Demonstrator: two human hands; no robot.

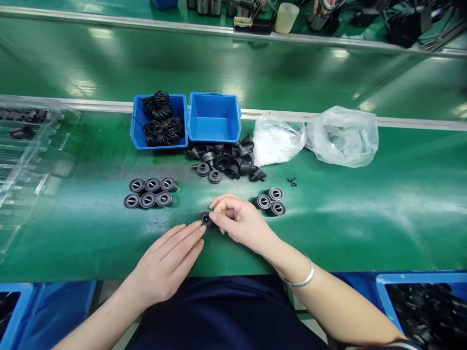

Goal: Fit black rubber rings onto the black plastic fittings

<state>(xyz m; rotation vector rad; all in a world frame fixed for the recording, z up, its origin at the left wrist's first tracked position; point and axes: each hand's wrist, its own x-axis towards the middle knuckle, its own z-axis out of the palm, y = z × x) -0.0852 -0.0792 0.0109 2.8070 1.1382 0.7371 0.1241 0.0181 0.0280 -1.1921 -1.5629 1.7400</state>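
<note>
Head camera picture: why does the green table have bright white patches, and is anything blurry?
In the head view, the shiny green mat shows pale glare patches, probably reflected light. The rail looks bent toward the picture's edge. Also in the head view, the left hand, right hand and small black part look sharp, with no obvious blur.

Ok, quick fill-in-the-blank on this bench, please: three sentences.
The right hand wears a silver ____ and, with the left hand, touches a small black rubber part.
The bench beneath them is ____.
One blue bin holds coils of black rubber ____.
Missing words: bangle; green; rings.
</note>
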